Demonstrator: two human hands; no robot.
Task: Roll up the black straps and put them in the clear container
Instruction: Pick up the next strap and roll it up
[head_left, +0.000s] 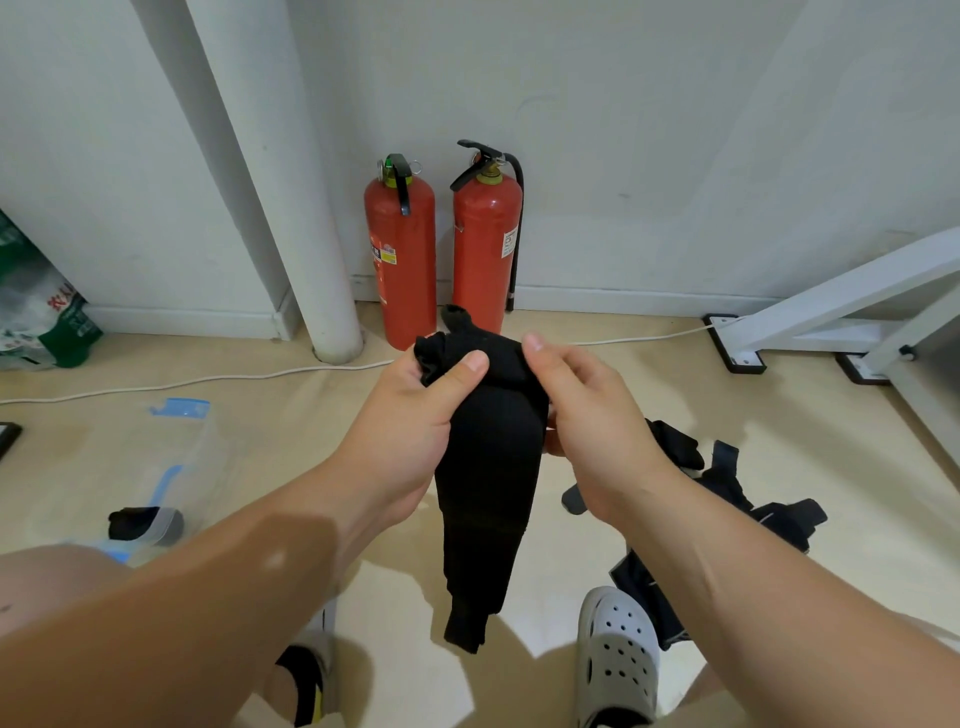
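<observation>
Gripping one black strap (485, 467) — both hands, left (415, 421) and right (592, 415).

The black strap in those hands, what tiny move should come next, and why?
Probably roll the bunched top end downward, one turn. The left hand and the right hand both grip the black strap near its top, while most of it hangs loose and unrolled below. It likely isn't ready for the clear container on the floor yet.

Strap (488, 467) black. 2 extinguishers (402, 260) red, black handles (401, 184). Container (179, 457) clear, blue trim. Clog (615, 649) pale grey, hole-dotted. Floor (675, 400) beige. Wall (623, 130) white. Bag (47, 322) green-white.
</observation>
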